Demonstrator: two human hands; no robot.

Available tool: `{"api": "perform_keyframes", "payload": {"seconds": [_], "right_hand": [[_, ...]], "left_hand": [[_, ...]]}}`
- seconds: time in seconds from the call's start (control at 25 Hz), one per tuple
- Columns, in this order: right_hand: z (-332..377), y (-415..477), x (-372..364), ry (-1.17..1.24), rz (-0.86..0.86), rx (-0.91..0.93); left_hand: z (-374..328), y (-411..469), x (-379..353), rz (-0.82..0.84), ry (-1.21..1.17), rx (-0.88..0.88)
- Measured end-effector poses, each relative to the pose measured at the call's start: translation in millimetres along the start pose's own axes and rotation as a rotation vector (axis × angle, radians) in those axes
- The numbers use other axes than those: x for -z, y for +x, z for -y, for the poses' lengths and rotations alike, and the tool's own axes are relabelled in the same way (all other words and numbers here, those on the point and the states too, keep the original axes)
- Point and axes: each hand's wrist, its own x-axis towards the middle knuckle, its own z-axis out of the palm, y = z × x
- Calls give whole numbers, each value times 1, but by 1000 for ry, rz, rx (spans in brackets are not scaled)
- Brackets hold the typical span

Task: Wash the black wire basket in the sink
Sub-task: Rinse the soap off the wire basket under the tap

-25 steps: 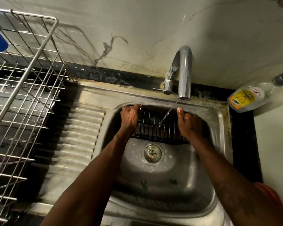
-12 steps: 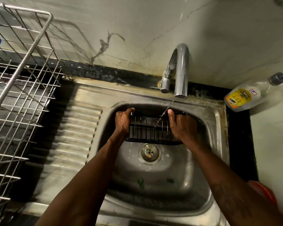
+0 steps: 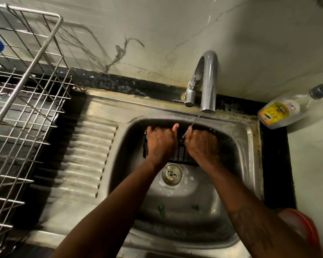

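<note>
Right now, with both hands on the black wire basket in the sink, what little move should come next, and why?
Probably slide the black wire basket sideways under the water. The stream from the curved steel tap is thin and lands in one spot by the right hand, so most wires miss it. The left hand grips the basket too.

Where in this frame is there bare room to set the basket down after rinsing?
The ribbed drainboard, between the dish rack and the sink bowl, is bare. So is the bowl's near half, this side of the drain, save small green scraps. The far end is crowded: left hand and right hand hold the black wire basket under the tap.
</note>
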Motion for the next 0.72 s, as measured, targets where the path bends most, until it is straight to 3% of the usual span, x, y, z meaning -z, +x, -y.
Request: {"api": "perform_keyframes", "payload": {"seconds": [0.12,0.24,0.4,0.48,0.6,0.72], "right_hand": [[14,-4,-2,220,-7,62],[-16,-17,-19,110,-80,387],[-40,-9,-13,47,-64,231],[-29,-3,-8,36,-7,96],[7,-16,-17,34,-29,-41],[31,-44,-32,84,-68,223]], "left_hand": [[-6,0,-4,-50,-19,-4],[3,4,4,-15,31,-85],[37,19,2,-13,-97,-294],[57,20,3,-93,-202,-220],[54,13,3,-112,-248,80],[45,17,-2,-184,-179,87]]}}
